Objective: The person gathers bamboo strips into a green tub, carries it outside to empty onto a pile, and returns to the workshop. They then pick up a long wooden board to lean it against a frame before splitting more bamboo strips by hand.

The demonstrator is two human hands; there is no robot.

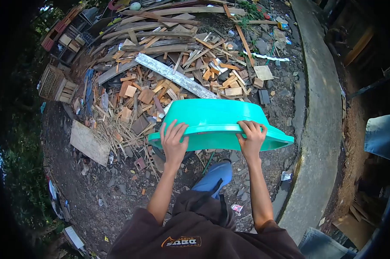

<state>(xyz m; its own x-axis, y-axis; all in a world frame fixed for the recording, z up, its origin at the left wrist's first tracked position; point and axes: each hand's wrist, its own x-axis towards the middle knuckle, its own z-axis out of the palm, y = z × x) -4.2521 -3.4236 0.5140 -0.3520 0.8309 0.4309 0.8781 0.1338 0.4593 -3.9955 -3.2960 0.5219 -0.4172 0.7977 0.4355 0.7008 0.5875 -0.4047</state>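
A green plastic tub (216,111) is held out in front of my body, tipped on its side so its outer wall faces up and its opening is turned mostly away from view. My left hand (174,140) grips the rim near its left end, fingers over the edge. On the right part of the same rim, my right hand (251,136) is closed with its thumb tucked toward the inside. Below the tub shows a blue trouser leg or boot (216,177) of mine. What lies inside the tub is hidden.
A heap of wood offcuts (145,96) and long planks (160,21) spreads ahead, crossed by a whitish board (175,75). A flat panel (90,142) lies at left, near a slatted crate (56,84). A concrete ledge (322,129) runs along the right, with hanging cloth (379,137) beyond.
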